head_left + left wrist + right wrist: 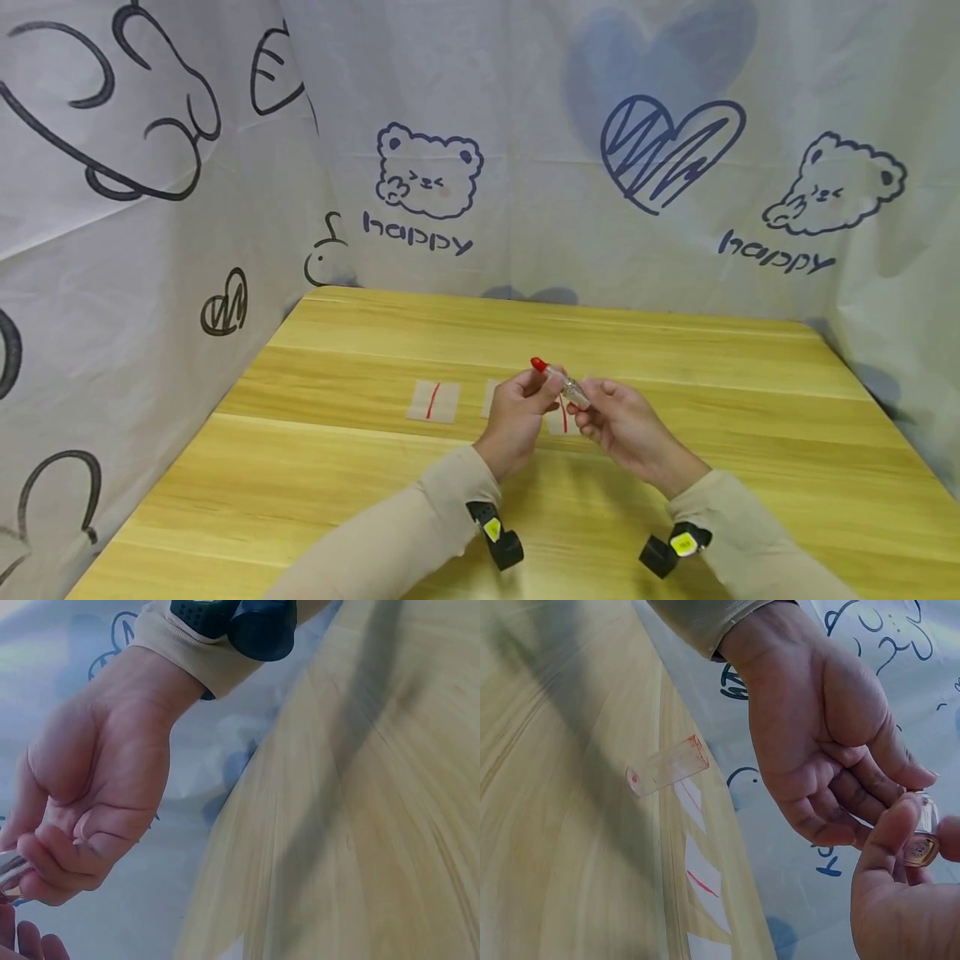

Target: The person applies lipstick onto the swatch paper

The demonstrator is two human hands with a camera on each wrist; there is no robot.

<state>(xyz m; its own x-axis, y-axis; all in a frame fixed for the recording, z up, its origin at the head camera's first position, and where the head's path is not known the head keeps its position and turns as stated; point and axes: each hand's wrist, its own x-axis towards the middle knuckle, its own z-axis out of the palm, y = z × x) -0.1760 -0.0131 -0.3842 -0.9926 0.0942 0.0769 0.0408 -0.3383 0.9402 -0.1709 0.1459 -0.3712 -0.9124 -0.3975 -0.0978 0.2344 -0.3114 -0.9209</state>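
Both hands hold a lipstick (572, 390) with a silvery tube and its red tip out, tilted toward the upper left above the table. My left hand (516, 421) pinches the tube near the red end between thumb and fingers. At the lower end, my right hand (633, 429) grips the base with thumb and fingertips. In the right wrist view the oval end of the lipstick (921, 850) shows between both hands. A clear cap (667, 766) with red smears lies on the table in that view; the head view does not show it.
On the wooden table (300, 475), a paper square (445, 404) with a red stroke lies left of the hands. Another marked paper (555, 425) is partly covered by the hands, with a third paper (487, 402) between. White sheets with drawings (517, 167) enclose the table.
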